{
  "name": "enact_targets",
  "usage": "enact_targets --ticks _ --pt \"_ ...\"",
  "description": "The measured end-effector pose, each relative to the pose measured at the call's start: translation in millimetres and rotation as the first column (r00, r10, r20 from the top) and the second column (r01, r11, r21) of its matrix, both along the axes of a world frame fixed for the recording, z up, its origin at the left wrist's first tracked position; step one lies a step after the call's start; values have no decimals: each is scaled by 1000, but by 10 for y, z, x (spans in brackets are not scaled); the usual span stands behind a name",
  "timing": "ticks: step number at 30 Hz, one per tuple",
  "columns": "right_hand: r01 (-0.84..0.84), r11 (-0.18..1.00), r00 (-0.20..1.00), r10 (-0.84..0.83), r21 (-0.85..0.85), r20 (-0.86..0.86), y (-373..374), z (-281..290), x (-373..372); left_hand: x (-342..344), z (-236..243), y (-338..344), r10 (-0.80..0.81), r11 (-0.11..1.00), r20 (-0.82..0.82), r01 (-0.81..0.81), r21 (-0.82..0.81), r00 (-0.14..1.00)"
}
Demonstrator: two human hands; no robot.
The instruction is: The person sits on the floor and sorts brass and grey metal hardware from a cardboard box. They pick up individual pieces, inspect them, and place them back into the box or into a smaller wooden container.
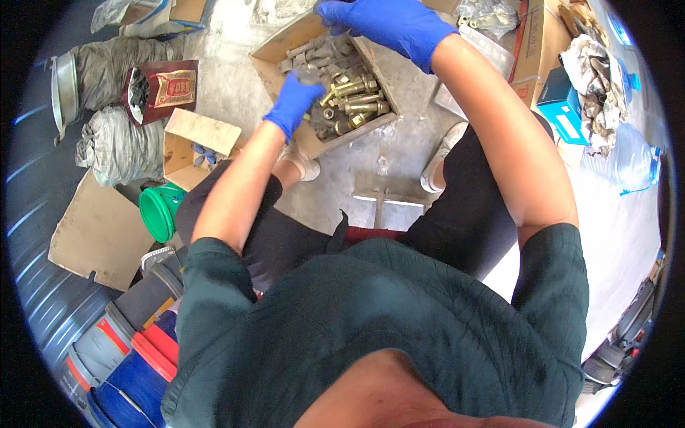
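A shallow box (360, 128) with brown sides stands tilted on the floor in front of me. Brass-coloured bolt-like metal fittings (360, 100) lie at its near right, and duller grey metal parts (328, 58) fill the far side. My left hand (294, 103), in a blue glove, is over the box's left part, its fingers closed. A blurred grey piece shows at its fingertips; its kind is unclear. My right hand (392, 27), also blue-gloved, reaches across the box's far edge. Its fingers are bent and pressed together, and what they hold, if anything, is hidden.
Left of the box are a small open carton (203, 135), a dark red bag (163, 93), grey sacks (118, 146) and a green bucket (163, 212). To the right stand a large carton (535, 43), a blue box (562, 107) and a clear plastic bottle (621, 160).
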State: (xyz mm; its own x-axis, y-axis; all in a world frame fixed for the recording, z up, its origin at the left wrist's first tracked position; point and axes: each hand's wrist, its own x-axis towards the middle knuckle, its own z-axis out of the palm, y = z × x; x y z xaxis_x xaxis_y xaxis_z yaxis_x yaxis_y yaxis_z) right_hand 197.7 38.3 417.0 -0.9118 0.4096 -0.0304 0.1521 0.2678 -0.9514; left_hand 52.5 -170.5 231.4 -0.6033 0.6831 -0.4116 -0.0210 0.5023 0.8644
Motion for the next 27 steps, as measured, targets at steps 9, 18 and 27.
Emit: enact_targets --ticks 9,18,27 --pt "12 999 994 -8 -35 106 94 166 124 512 -641 13 -490 861 -319 392 -325 811" --pt "-10 999 999 12 -33 44 188 53 151 -214 -1653 -413 123 983 -267 -155 -99 956" --pt "-14 996 993 25 -91 117 211 14 175 -474 -1889 -537 276 945 -47 -280 -171 960"
